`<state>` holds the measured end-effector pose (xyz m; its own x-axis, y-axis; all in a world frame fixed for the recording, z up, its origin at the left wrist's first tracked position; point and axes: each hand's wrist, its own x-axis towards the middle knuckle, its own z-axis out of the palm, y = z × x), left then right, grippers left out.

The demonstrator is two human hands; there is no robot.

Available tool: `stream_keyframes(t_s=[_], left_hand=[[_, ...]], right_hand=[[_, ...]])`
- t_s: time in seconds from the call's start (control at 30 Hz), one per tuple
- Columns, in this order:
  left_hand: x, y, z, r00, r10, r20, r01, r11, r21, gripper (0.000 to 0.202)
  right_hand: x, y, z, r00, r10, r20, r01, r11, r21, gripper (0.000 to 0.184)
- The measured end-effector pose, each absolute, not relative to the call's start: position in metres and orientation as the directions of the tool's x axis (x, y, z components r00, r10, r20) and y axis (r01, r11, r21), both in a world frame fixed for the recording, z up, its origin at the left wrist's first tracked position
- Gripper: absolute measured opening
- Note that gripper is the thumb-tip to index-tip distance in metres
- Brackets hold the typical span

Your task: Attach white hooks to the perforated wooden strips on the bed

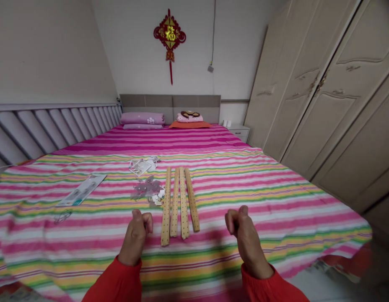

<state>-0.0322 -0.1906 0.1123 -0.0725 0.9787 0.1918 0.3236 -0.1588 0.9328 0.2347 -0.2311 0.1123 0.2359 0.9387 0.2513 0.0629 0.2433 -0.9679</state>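
Several long wooden slats with rows of small holes point(179, 201) lie side by side on a striped bed sheet point(260, 197). My left hand point(136, 237) hovers just left of their near ends, curled into a loose fist with nothing visible in it. My right hand point(245, 237) is held to the right of the slats, also curled shut, with nothing seen inside. Both arms wear red sleeves.
A clear bag of small parts point(148, 189) and a packet point(142, 165) lie left of the slats, and a printed leaflet point(83, 189) further left. Pillows point(142, 119) rest at the headboard. A wardrobe point(333, 92) stands on the right, a padded wall panel point(50, 130) on the left.
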Motion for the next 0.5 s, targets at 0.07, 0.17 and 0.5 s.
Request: stream_keyframes(t_s=[0.07,0.17,0.5], left_hand=[[-0.035,-0.186,0.1,-0.09,0.982,0.168,0.322,-0.131,0.938,0.071],[-0.037,-0.181,0.089,-0.093,0.982,0.164,0.328,-0.125,0.936,0.069],[-0.045,-0.112,0.036,-0.007,0.863,0.504,0.753,-0.328,0.57,0.011]], right_hand=[[0.232,-0.227,0.1,0.254,0.949,0.186,0.091,0.168,-0.982,0.066],[0.228,-0.227,0.092,0.236,0.96,0.151,0.104,0.13,-0.986,0.066],[0.215,-0.218,0.055,0.172,0.985,-0.031,0.055,-0.041,-0.998,0.062]])
